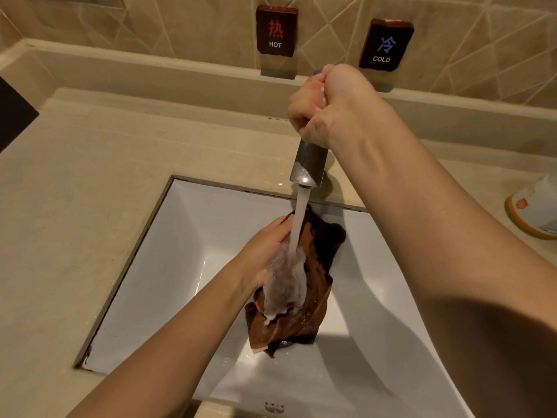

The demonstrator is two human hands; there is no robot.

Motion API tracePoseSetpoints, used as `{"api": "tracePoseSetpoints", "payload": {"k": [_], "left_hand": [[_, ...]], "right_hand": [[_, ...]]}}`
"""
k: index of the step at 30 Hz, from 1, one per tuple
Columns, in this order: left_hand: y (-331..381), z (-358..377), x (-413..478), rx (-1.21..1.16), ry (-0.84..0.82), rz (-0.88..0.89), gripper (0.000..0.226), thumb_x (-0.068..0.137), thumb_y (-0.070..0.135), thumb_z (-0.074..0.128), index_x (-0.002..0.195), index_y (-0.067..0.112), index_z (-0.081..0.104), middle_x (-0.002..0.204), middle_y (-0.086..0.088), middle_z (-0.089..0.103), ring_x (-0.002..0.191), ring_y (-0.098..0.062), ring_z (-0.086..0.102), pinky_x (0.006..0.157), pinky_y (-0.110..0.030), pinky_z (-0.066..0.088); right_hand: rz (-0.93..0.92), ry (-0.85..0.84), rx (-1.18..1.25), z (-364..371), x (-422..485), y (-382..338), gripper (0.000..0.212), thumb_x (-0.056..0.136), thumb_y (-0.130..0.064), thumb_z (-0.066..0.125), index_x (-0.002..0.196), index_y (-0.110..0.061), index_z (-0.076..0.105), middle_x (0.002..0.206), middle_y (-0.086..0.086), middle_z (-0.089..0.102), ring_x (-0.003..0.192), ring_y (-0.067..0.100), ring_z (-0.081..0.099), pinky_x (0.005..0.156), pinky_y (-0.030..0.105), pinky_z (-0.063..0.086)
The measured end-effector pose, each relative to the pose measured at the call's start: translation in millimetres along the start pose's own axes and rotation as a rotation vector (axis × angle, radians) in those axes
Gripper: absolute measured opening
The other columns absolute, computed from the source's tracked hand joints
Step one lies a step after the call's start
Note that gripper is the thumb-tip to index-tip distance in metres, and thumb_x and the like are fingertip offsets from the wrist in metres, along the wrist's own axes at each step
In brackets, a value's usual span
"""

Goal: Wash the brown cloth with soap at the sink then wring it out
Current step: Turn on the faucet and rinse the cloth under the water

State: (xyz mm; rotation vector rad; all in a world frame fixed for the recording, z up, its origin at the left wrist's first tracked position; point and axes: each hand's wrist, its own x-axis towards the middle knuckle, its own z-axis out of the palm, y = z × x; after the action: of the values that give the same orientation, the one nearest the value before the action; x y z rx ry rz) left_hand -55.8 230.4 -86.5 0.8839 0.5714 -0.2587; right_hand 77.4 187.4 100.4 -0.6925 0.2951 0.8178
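Observation:
My left hand [265,251] grips the wet brown cloth [313,294] over the middle of the white sink basin [187,242]. Water streams from the metal tap spout [309,164] onto the cloth and foams white where it lands. The cloth hangs bunched, its lower end drooping toward the drain. My right hand [325,107] is wrapped around the tap handle above the spout, behind the basin.
A beige stone counter [75,182] surrounds the basin. HOT [275,30] and COLD [385,45] signs stand on the back ledge. A white and orange bottle [533,206] sits on the counter at the right edge. A dark object is at the left edge.

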Motion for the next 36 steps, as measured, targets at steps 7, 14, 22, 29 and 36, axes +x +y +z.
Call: {"api": "tracePoseSetpoints", "payload": {"k": [7, 14, 22, 29, 36], "left_hand": [[-18.9, -9.0, -1.1, 0.055, -0.004, -0.053, 0.043, 0.079, 0.046, 0.07, 0.11, 0.017, 0.068, 0.108, -0.011, 0.07, 0.107, -0.026, 0.064, 0.103, -0.045, 0.044], [-13.0, -3.6, -2.6, 0.034, 0.022, -0.053, 0.036, 0.096, 0.036, 0.051, 0.123, 0.015, 0.061, 0.119, -0.011, 0.068, 0.112, -0.025, 0.063, 0.098, -0.04, 0.048], [-10.4, -2.2, 4.9, -0.041, 0.045, -0.072, 0.035, 0.096, 0.033, 0.052, 0.121, 0.011, 0.062, 0.121, -0.014, 0.067, 0.114, -0.028, 0.061, 0.103, -0.043, 0.045], [-13.4, -5.5, 4.0, -0.066, 0.027, -0.1, 0.021, 0.091, 0.033, 0.062, 0.086, 0.016, 0.072, 0.085, -0.005, 0.066, 0.08, -0.018, 0.063, 0.096, -0.038, 0.047], [-9.5, 0.6, -3.0, -0.021, -0.011, -0.135, 0.026, 0.085, 0.038, 0.065, 0.085, 0.012, 0.068, 0.077, -0.004, 0.062, 0.067, -0.014, 0.061, 0.067, -0.028, 0.051]], "right_hand": [[0.02, 0.07, 0.014, 2.5, -12.8, 8.4, 0.041, 0.09, -0.02, 0.037, 0.051, -0.017, 0.025, 0.032, -0.003, 0.02, 0.021, 0.01, 0.017, 0.028, 0.009, 0.012], [0.04, -0.063, 0.074, -1.3, -13.4, 11.3, 0.039, 0.092, -0.019, 0.032, 0.056, -0.018, 0.02, 0.027, -0.002, 0.021, 0.018, 0.01, 0.019, 0.025, 0.01, 0.013], [0.022, 0.049, 0.023, 7.4, -15.5, 5.3, 0.04, 0.08, -0.005, 0.037, 0.042, -0.015, 0.027, 0.026, 0.0, 0.02, 0.018, 0.01, 0.016, 0.028, 0.008, 0.013], [-0.009, -0.02, -0.083, 4.4, -16.9, 3.8, 0.047, 0.095, -0.013, 0.029, 0.047, -0.014, 0.029, 0.026, -0.001, 0.022, 0.018, 0.01, 0.02, 0.028, 0.008, 0.02], [-0.027, -0.157, -0.064, -2.1, -24.8, 4.9, 0.053, 0.1, -0.024, 0.024, 0.053, -0.007, 0.039, 0.028, 0.0, 0.033, 0.02, 0.01, 0.031, 0.027, 0.011, 0.027]]}}
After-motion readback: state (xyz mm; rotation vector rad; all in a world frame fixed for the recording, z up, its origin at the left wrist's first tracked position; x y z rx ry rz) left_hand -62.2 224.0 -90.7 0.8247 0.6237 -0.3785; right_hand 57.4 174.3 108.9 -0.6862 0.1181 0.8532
